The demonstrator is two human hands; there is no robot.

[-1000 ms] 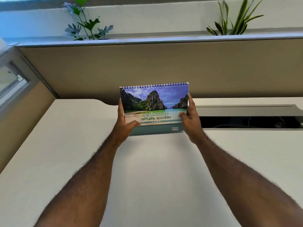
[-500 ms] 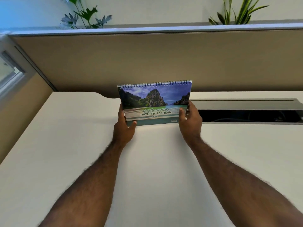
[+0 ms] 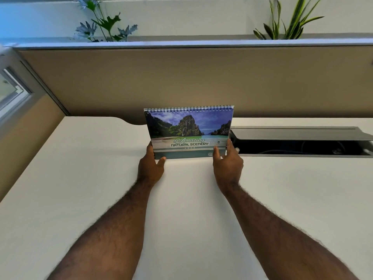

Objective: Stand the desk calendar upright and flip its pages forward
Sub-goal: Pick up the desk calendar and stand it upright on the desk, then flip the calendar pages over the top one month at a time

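Observation:
The desk calendar [image 3: 188, 130] stands upright on the white desk [image 3: 90, 178], spiral binding at the top, its cover showing cliffs, sea and the words "Amazing Natural Scenery". My left hand [image 3: 150, 168] grips its lower left corner, thumb on the front. My right hand [image 3: 228, 164] holds the lower right corner, thumb on the cover and fingers round the side edge. The calendar's back and stand are hidden.
An open cable tray [image 3: 298, 146] with a raised grey lid is sunk into the desk just right of the calendar. A beige partition [image 3: 181, 77] runs close behind. Two plants [image 3: 105, 25] [image 3: 288, 21] stand above it. A window [image 3: 10, 91] is at the left.
The calendar has come down from the air and its bottom edge now rests on the desk. Both hands slid down to its lower corners.

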